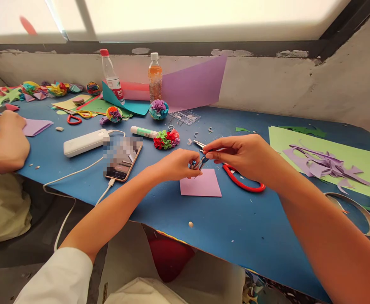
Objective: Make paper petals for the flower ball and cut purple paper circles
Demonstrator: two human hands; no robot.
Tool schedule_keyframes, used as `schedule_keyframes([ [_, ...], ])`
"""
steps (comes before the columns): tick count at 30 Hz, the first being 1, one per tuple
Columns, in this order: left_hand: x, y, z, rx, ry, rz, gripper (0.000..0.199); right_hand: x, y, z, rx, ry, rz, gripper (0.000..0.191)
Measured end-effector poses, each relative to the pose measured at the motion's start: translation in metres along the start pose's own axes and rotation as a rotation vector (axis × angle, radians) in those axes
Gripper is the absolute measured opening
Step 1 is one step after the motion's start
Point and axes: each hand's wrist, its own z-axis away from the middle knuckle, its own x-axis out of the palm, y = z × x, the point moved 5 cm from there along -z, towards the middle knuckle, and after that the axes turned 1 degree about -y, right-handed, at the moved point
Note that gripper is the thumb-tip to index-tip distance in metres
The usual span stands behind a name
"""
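Note:
Over a small square of pink-purple paper [200, 185], both hands meet on a small compass [203, 161] with metal legs and dark blue parts. My left hand [183, 164] closes its fingers around one side of it. My right hand [235, 153] pinches it from the other side with thumb and fingertips. Part of the compass is hidden by the fingers. Red-handled scissors [243, 183] lie flat beneath and beside my right hand, their blades pointing away to the left.
Left of the hands lie a phone [124, 162], a white power bank [86, 142], a glue stick [143, 131] and paper flower balls [159, 109]. Purple scraps [327, 164] rest on green paper at right. Two bottles [155, 78] stand behind. Another person's arm [9, 139] is at far left.

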Motion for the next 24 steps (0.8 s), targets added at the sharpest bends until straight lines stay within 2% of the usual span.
schedule_keyframes([
  [8,0.004,0.001,-0.001,0.009,-0.021,0.004,0.018,0.000,-0.004,0.002,-0.010,-0.031,0.074,0.009],
  [14,0.011,-0.001,-0.004,0.040,-0.008,0.001,0.003,-0.003,-0.007,0.003,-0.035,-0.041,0.166,0.012],
  [20,0.012,-0.002,-0.004,0.023,-0.033,-0.019,0.013,-0.003,-0.006,0.003,-0.032,-0.062,0.197,0.012],
  [24,0.012,-0.002,-0.003,0.031,-0.042,-0.012,0.007,-0.002,-0.005,0.003,-0.046,-0.052,0.177,0.013],
])
